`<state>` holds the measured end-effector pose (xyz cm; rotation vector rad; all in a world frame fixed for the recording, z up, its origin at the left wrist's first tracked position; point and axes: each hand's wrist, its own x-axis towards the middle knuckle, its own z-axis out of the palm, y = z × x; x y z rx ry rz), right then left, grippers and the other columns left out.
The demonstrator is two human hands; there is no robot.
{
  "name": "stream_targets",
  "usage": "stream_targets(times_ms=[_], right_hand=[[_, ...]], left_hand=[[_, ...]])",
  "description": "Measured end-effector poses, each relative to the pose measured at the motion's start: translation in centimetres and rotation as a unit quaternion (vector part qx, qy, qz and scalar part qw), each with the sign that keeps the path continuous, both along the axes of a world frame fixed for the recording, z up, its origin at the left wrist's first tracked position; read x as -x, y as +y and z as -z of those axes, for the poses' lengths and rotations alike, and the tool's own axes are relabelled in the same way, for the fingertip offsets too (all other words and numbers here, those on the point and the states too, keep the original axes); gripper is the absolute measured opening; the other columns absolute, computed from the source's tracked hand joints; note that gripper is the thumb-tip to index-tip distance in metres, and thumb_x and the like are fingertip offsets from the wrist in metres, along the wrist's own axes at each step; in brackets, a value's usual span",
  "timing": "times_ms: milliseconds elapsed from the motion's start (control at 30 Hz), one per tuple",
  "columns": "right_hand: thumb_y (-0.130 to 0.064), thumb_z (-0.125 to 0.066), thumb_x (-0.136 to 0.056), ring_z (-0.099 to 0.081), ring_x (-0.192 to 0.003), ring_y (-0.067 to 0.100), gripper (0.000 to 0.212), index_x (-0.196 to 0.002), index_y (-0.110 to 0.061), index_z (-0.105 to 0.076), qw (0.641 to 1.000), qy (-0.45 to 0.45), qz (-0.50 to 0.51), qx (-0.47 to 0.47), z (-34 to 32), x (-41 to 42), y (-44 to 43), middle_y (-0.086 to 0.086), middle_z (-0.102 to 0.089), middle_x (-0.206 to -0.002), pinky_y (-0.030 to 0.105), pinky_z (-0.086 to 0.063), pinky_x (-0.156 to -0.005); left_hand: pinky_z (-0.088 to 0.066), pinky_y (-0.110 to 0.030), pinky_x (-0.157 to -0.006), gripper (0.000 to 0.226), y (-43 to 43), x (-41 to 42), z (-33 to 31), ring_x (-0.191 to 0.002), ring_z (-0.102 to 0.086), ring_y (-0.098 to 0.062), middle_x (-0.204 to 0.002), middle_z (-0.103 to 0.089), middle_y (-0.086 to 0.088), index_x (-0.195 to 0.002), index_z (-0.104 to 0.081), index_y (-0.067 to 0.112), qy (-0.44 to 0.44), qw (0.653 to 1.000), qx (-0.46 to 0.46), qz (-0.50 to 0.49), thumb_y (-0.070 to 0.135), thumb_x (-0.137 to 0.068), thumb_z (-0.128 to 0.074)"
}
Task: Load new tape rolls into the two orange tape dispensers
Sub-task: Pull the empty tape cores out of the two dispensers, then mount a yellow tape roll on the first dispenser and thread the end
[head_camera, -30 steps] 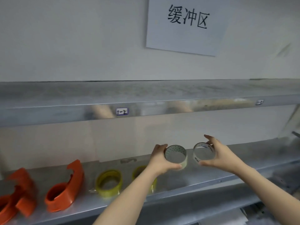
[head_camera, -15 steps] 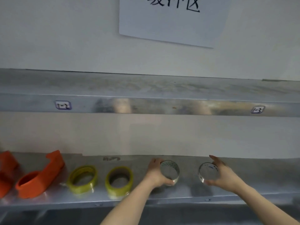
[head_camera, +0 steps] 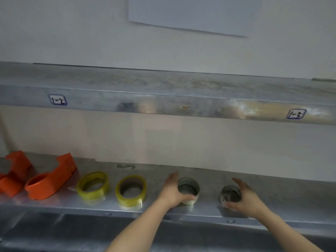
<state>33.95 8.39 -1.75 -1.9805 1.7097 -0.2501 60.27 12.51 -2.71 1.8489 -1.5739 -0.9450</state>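
Observation:
Two orange tape dispensers lie at the left of the lower steel shelf (head_camera: pixel 291 202): one (head_camera: pixel 51 180) whole in view, the other (head_camera: pixel 13 172) cut by the frame edge. To their right lie two yellow tape rolls (head_camera: pixel 93 185) (head_camera: pixel 131 190), flat on the shelf. My left hand (head_camera: pixel 172 192) grips a nearly used-up whitish roll core (head_camera: pixel 189 190) that rests on the shelf. My right hand (head_camera: pixel 242 197) holds a second thin, clear roll core (head_camera: pixel 230 194), also down on the shelf.
An upper steel shelf (head_camera: pixel 163 104) hangs over the lower one, with small labels (head_camera: pixel 57 100) (head_camera: pixel 296 113) on its front lip. A white paper sheet (head_camera: pixel 190 13) hangs on the wall above. Bare shelf stretches to the right of my right hand.
Both hands have lowered the two roll cores from in front of me down onto the lower shelf. The view has dropped and shifted, so the dispensers sit further left.

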Motion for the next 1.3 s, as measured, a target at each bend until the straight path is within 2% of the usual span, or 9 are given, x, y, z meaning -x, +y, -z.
stream_targets(times_ms=[133,233,500,633,800,867,1100,1200,1300], right_hand=[[-0.051,-0.077,-0.064,-0.041,-0.131,0.021,0.097,-0.143,-0.021,-0.03,0.997,-0.018,-0.053,0.049,-3.2,-3.8,0.3,0.004,-0.04,-0.144,0.03,-0.038,-0.101],[-0.047,-0.076,-0.069,-0.041,-0.13,0.017,0.087,-0.141,-0.023,-0.032,0.989,-0.052,-0.114,0.073,-5.3,-8.6,0.7,0.0,-0.043,-0.141,0.029,-0.037,-0.101],[-0.058,-0.069,-0.07,-0.043,-0.129,0.012,0.086,-0.141,-0.028,-0.031,0.967,-0.085,-0.222,0.095,-6.9,-22.5,4.5,-0.004,-0.043,-0.143,0.03,-0.038,-0.105],[-0.058,-0.071,-0.069,-0.047,-0.124,0.009,0.086,-0.14,-0.029,-0.032,0.969,-0.094,-0.214,0.085,-6.4,-28.8,6.5,-0.005,-0.046,-0.14,0.027,-0.042,-0.1],[-0.054,-0.074,-0.067,-0.049,-0.124,0.01,0.083,-0.136,-0.023,-0.039,0.974,-0.112,-0.173,0.088,-4.8,-36.2,9.5,-0.002,-0.05,-0.137,0.021,-0.04,-0.097],[-0.057,-0.073,-0.067,-0.048,-0.125,0.01,0.085,-0.137,-0.024,-0.038,0.979,-0.107,-0.157,0.078,-4.4,-38.2,10.3,-0.002,-0.05,-0.138,0.024,-0.04,-0.099],[-0.056,-0.071,-0.068,-0.05,-0.124,0.014,0.079,-0.134,-0.026,-0.04,0.991,-0.029,-0.116,0.067,-2.6,-40.5,11.6,-0.001,-0.054,-0.134,0.033,-0.04,-0.103],[-0.049,-0.07,-0.071,-0.05,-0.124,0.015,0.073,-0.135,-0.027,-0.04,0.992,0.003,-0.112,0.059,-1.4,-40.3,11.0,-0.002,-0.054,-0.134,0.033,-0.04,-0.103],[-0.052,-0.064,-0.073,-0.046,-0.127,0.02,0.072,-0.137,-0.033,-0.036,0.99,0.05,-0.118,0.057,-0.2,-40.4,10.3,-0.004,-0.047,-0.14,0.034,-0.036,-0.105]], left_hand=[[-0.034,-0.025,-0.103,0.093,0.3,-1.4,-1.4,-0.131,-0.041,-0.02,-0.144,-0.041,-0.006,-0.141,-0.036,0.014,0.038,0.998,0.029,-0.038,0.041,-0.066,-0.083],[-0.04,-0.024,-0.098,0.084,0.6,-3.2,-3.0,-0.124,-0.049,-0.017,-0.137,-0.049,-0.002,-0.138,-0.041,0.015,0.08,0.993,0.054,-0.074,0.038,-0.068,-0.082],[-0.045,-0.028,-0.097,0.071,2.7,-13.6,-6.2,-0.118,-0.054,-0.015,-0.133,-0.053,-0.002,-0.134,-0.046,0.013,0.099,0.979,0.116,-0.136,0.038,-0.074,-0.077],[-0.047,-0.028,-0.094,0.07,5.1,-22.2,-7.2,-0.115,-0.055,-0.015,-0.13,-0.056,-0.001,-0.134,-0.047,0.016,0.11,0.975,0.111,-0.155,0.044,-0.076,-0.074],[-0.046,-0.026,-0.093,0.065,8.2,-33.0,-7.5,-0.109,-0.058,-0.015,-0.128,-0.058,-0.003,-0.131,-0.049,0.013,0.115,0.977,0.104,-0.148,0.038,-0.077,-0.075],[-0.043,-0.023,-0.091,0.065,9.1,-35.5,-7.4,-0.11,-0.057,-0.015,-0.126,-0.058,-0.004,-0.131,-0.049,0.012,0.105,0.981,0.098,-0.129,0.034,-0.077,-0.076],[-0.04,-0.024,-0.098,0.073,10.1,-36.6,-3.8,-0.121,-0.053,-0.017,-0.133,-0.056,-0.003,-0.133,-0.047,0.016,0.076,0.996,0.043,-0.034,0.039,-0.072,-0.079],[-0.039,-0.024,-0.102,0.076,9.9,-35.8,-2.2,-0.127,-0.049,-0.018,-0.138,-0.051,-0.002,-0.138,-0.043,0.015,0.049,0.998,0.036,0.0,0.037,-0.074,-0.078],[-0.036,-0.02,-0.1,0.067,9.3,-35.6,-0.6,-0.127,-0.049,-0.019,-0.138,-0.052,-0.004,-0.135,-0.046,0.015,0.012,0.998,0.039,0.044,0.027,-0.076,-0.077]])
